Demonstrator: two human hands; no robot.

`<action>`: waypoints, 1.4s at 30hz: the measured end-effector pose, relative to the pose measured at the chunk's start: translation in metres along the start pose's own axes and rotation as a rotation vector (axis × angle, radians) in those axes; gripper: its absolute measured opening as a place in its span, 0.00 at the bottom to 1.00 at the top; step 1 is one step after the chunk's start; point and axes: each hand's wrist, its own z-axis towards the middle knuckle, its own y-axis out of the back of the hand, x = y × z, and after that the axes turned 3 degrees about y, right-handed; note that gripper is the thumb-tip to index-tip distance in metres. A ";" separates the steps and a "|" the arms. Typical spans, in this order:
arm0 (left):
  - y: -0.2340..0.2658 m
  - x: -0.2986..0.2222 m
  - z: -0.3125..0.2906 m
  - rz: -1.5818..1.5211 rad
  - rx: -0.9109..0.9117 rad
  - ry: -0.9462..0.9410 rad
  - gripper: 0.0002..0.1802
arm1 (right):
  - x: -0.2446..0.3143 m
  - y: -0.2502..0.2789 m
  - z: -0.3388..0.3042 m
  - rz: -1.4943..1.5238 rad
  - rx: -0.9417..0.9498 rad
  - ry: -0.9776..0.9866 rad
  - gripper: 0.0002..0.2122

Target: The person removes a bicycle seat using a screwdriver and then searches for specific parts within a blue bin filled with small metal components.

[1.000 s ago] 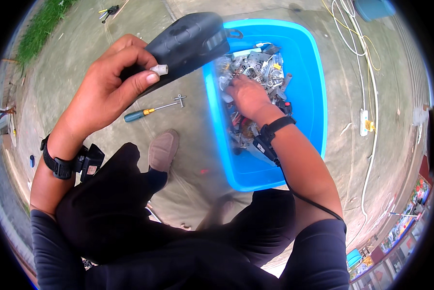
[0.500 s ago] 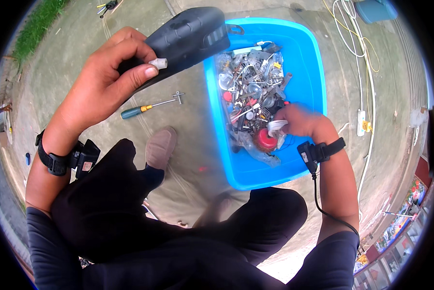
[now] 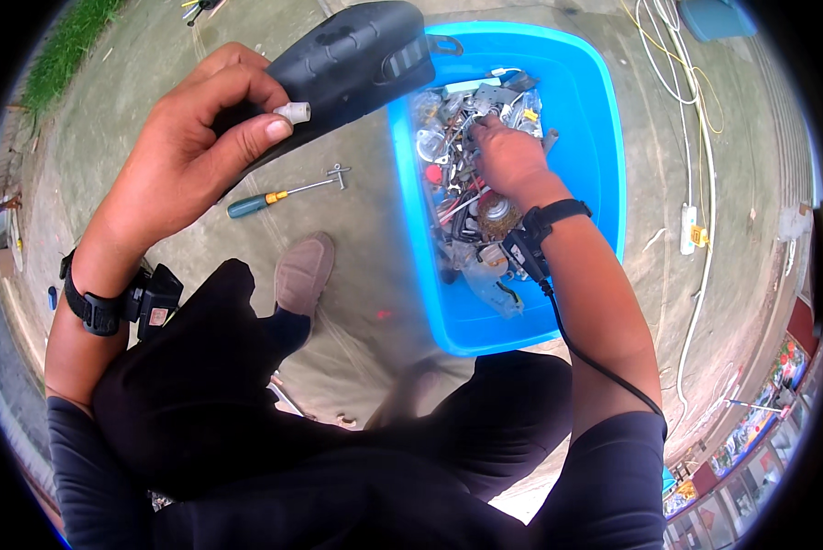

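My left hand [image 3: 196, 137] is closed round a long black plastic housing [image 3: 352, 69], and between thumb and forefinger it pinches a small white cylindrical fitting [image 3: 295, 112]. In the blue plastic tub [image 3: 587, 165], my right hand [image 3: 514, 160] reaches down into a mixed heap of small hardware [image 3: 448, 151]. Its fingertips are hidden among the parts, so whether they grip anything does not show. Close to its wrist lies a round wire brush [image 3: 497, 215]. A clear plastic bag [image 3: 492, 289] rests at the heap's near end.
On the ground left of the tub lies a screwdriver [image 3: 269, 201] with a green and yellow handle, its tip by a small metal T-shaped part [image 3: 339, 176]. White cables and a power strip [image 3: 687, 229] run along the right. My shoe [image 3: 303, 270] stands near the tub.
My right hand has moved from the tub's near right part farther in and left, onto the heap. The wire brush shows differently, its red side no longer up. My left hand has barely moved.
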 end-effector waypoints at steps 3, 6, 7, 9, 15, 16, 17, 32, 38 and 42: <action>0.001 0.000 -0.001 0.010 0.001 -0.002 0.07 | 0.002 -0.006 -0.002 -0.027 0.032 0.039 0.16; 0.001 -0.001 0.000 0.005 -0.003 0.005 0.07 | 0.010 -0.006 -0.006 -0.036 0.085 0.000 0.15; 0.001 -0.002 0.001 0.010 -0.002 -0.003 0.07 | 0.008 -0.007 -0.007 -0.053 0.118 0.018 0.15; 0.001 -0.002 0.002 0.020 0.001 -0.018 0.07 | 0.003 -0.010 -0.010 -0.086 0.186 0.053 0.15; 0.002 0.000 0.000 0.022 0.008 0.000 0.06 | -0.005 -0.006 -0.048 0.071 0.233 0.075 0.16; 0.002 0.001 0.000 0.017 0.005 0.000 0.06 | -0.006 -0.005 -0.049 0.061 0.253 0.087 0.16; 0.002 0.001 0.001 0.010 0.002 -0.006 0.06 | -0.009 -0.003 -0.052 0.051 0.272 0.091 0.16; 0.005 0.005 -0.001 0.004 -0.013 0.029 0.06 | -0.046 0.024 -0.106 0.099 0.423 0.152 0.10; 0.006 0.002 0.001 0.022 -0.007 0.035 0.07 | -0.008 0.055 -0.045 0.103 -0.029 0.121 0.14; 0.005 0.000 0.003 0.037 -0.004 0.027 0.06 | -0.005 0.029 0.003 0.053 -0.277 0.089 0.20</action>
